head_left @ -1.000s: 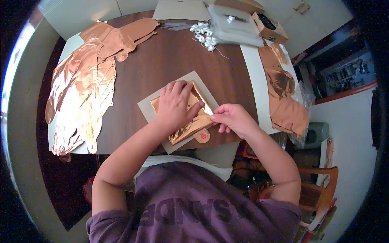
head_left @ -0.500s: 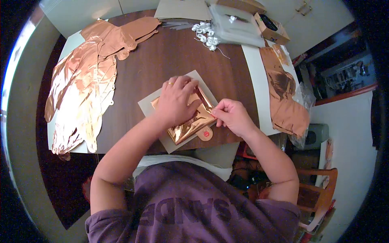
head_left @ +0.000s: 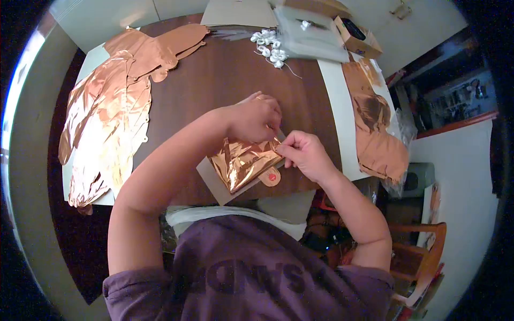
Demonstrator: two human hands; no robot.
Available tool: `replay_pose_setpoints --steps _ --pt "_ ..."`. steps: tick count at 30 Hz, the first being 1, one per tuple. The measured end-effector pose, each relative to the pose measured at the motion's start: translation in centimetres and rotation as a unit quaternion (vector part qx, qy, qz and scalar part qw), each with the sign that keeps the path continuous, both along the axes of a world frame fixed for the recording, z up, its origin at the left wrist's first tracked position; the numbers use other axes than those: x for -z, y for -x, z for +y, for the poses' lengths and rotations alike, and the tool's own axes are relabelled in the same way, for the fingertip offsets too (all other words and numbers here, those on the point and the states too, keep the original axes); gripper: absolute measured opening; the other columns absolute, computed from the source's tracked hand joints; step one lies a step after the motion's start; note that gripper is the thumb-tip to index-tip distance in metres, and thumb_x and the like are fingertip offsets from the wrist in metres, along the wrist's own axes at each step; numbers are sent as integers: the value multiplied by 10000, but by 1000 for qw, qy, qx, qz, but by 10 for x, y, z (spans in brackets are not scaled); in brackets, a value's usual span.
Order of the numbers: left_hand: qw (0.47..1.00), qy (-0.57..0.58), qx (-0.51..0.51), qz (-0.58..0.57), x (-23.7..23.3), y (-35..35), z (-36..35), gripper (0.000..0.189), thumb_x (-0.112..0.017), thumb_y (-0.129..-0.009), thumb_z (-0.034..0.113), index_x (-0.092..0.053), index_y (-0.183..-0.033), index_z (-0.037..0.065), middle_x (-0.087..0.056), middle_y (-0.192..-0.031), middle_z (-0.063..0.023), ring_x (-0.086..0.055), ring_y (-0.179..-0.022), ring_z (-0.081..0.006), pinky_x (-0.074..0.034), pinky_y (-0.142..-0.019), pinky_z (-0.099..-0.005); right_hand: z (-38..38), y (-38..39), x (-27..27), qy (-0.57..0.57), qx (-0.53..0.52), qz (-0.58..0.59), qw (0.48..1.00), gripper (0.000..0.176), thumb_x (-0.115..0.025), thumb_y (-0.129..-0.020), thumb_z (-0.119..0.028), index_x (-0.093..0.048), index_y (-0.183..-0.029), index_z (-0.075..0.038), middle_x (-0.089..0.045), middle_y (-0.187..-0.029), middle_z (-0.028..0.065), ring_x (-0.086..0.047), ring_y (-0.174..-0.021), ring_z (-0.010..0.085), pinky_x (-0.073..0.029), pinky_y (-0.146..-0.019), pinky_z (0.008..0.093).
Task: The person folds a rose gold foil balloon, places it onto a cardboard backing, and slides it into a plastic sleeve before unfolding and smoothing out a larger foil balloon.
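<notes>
A folded copper-coloured foil piece lies on a light square board, and a rounded tab with a red mark sticks out from its lower right edge. My left hand is over the far part of the foil, its fingers curled down at the upper right edge; what is between them is hidden. With thumb and forefinger, my right hand pinches the right corner of the foil.
Large copper foil sheets cover the left side of the brown table. White ribbon coils, clear plastic bags and a small cardboard box sit at the back. More copper foil lies at the right.
My left hand has moved right and away from my body, from lying spread on the foil to curling at its upper right edge. My right hand stays at the corner.
</notes>
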State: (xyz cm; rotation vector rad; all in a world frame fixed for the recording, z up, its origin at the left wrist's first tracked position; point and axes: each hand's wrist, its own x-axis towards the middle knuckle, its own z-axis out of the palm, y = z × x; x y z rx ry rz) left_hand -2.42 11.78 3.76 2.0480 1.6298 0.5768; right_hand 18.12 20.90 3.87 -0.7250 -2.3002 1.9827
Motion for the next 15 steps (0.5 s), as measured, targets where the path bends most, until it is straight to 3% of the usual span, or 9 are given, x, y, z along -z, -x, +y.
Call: replay_pose_setpoints --steps 11,15 --pt "998 -14 -58 -19 6 8 -10 274 -602 -757 222 -690 -906 10 -567 -1172 -178 -462 -1182 -373 -355 -1055 -454 -1 1 -2 58 73 -23 995 185 -653 -933 -148 -582 -1035 -11 -679 -795 62 -623 -568 119 -453 -481 240" --pt "996 -45 -56 -42 15 9 -10 290 -610 -786 274 -703 -859 10 -585 -1121 -160 -484 -1139 -336 -343 -1050 -400 6 4 -12 42 21 -106 993 219 -651 -936 -204 -619 -1024 -7 -687 -798 68 -625 -563 115 -454 -481 240"
